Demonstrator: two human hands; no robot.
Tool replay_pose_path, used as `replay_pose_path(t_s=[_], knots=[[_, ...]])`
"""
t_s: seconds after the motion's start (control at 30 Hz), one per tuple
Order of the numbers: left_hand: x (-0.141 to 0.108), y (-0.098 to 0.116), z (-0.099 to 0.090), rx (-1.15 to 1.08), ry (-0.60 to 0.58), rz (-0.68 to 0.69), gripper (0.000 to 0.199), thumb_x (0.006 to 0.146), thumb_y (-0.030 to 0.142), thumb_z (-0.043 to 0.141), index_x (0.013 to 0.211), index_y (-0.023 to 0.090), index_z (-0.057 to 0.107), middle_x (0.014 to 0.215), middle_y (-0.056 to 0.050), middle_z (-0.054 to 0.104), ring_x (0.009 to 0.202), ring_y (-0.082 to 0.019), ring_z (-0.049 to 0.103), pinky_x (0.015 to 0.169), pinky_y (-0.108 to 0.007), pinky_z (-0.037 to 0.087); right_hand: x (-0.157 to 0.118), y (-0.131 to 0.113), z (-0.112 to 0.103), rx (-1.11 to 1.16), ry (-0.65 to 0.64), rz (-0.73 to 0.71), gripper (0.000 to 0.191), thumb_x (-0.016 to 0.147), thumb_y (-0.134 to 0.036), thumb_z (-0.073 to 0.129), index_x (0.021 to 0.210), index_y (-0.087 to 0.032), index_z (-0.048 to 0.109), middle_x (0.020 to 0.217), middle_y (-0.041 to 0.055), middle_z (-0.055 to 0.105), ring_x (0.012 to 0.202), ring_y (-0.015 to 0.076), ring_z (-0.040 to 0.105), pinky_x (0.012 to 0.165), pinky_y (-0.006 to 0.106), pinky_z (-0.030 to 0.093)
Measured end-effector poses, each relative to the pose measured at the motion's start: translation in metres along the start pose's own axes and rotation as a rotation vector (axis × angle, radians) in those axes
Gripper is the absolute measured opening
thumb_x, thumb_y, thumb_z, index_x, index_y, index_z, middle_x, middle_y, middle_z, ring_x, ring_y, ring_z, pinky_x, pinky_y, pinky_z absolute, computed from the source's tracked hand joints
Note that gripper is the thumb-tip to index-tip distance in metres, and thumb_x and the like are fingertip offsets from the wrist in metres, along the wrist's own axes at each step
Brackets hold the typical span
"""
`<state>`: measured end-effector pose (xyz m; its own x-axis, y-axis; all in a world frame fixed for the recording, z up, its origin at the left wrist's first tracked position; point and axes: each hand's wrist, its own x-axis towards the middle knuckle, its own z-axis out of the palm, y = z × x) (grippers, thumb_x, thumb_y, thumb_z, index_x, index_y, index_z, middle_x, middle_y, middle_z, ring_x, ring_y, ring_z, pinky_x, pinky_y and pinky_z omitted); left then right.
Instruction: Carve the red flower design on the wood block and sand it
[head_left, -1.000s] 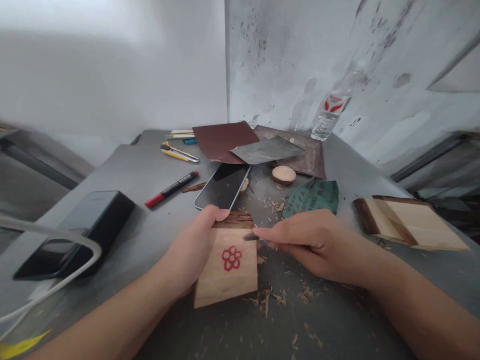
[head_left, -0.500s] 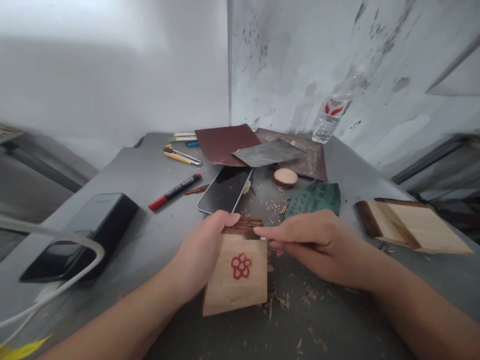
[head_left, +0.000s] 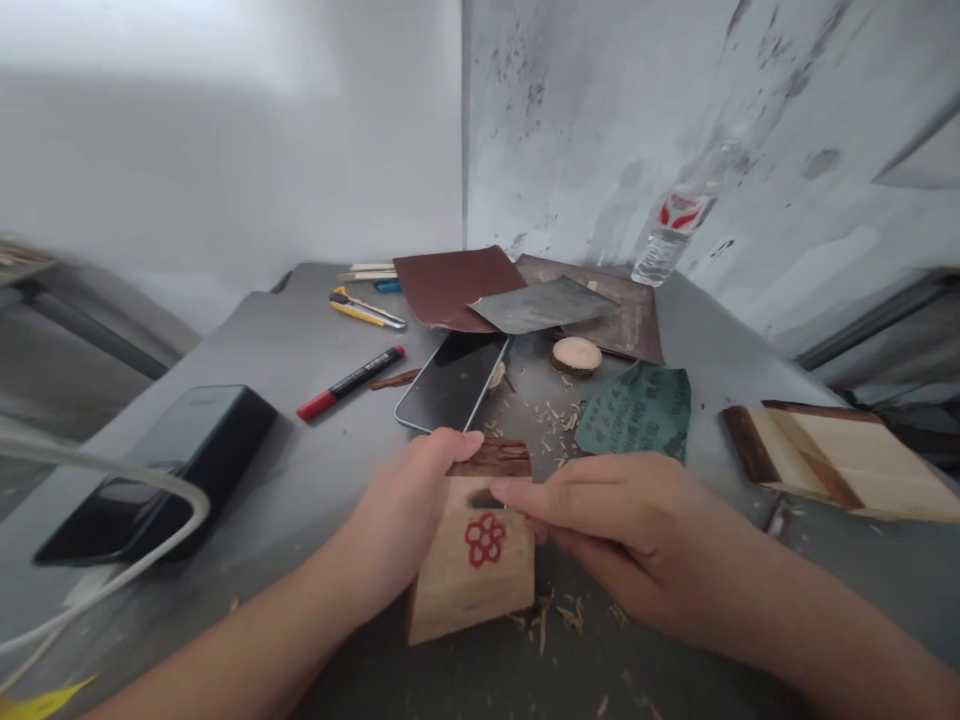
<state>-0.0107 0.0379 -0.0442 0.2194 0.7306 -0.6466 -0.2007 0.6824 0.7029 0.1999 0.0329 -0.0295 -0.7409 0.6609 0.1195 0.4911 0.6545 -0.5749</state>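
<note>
A pale wood block [head_left: 471, 590] with a bark edge [head_left: 491, 457] at its far end bears a red flower outline [head_left: 485, 540]. My left hand [head_left: 401, 515] is closed around the block's left side, thumb on top near the bark. From the right, my right hand [head_left: 626, 520] grips a small carving knife [head_left: 487, 498], its dark blade blurred and lying over the wood between bark and flower. The knife's handle is hidden inside my fingers. Wood shavings [head_left: 570, 612] are scattered under and beside the block.
Beyond my hands lie a phone [head_left: 454, 380], red marker [head_left: 351, 383], yellow utility knife [head_left: 367, 309], round wood slice [head_left: 576, 355], green sandpaper [head_left: 637, 410] and brown sandpaper [head_left: 457, 285]. More wood [head_left: 847, 455] is at right, a black device [head_left: 172, 460] at left, a water bottle [head_left: 671, 240] behind.
My right hand and the knife have moved nearer me, from the bark edge onto the pale face just above the flower. The left hand still holds the block.
</note>
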Motion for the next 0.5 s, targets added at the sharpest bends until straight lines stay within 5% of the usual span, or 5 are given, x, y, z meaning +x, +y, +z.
replay_pose_path(t_s=[0.1, 0.3, 0.5], knots=[[0.001, 0.0, 0.001, -0.064, -0.044, -0.041, 0.043, 0.082, 0.048, 0.059, 0.097, 0.011, 0.077, 0.081, -0.014, 0.082, 0.07, -0.029, 0.075, 0.071, -0.039, 0.057, -0.004, -0.001, -0.008, 0.022, 0.003, -0.022, 0.037, 0.104, -0.021, 0.051, 0.137, -0.027, 0.065, 0.105, 0.0029, 0.079, 0.091, 0.0177, 0.073, 0.079, 0.028, 0.055], [-0.005, 0.009, -0.002, -0.203, -0.185, 0.033, 0.044, 0.089, 0.052, 0.055, 0.095, 0.013, 0.075, 0.075, -0.012, 0.081, 0.072, -0.029, 0.077, 0.069, -0.037, 0.058, -0.013, 0.011, -0.024, -0.269, 0.226, 0.165, 0.036, 0.103, -0.027, 0.05, 0.136, -0.028, 0.065, 0.124, 0.004, 0.076, 0.106, 0.0257, 0.072, 0.09, 0.041, 0.056], [-0.019, 0.022, -0.006, -0.267, -0.176, 0.177, 0.055, 0.09, 0.054, 0.049, 0.103, 0.008, 0.075, 0.09, -0.019, 0.082, 0.08, -0.033, 0.077, 0.072, -0.042, 0.059, -0.012, 0.011, -0.016, -0.242, 0.134, 0.152, 0.037, 0.102, -0.033, 0.054, 0.137, -0.025, 0.064, 0.134, 0.0052, 0.071, 0.121, 0.0272, 0.066, 0.104, 0.045, 0.053]])
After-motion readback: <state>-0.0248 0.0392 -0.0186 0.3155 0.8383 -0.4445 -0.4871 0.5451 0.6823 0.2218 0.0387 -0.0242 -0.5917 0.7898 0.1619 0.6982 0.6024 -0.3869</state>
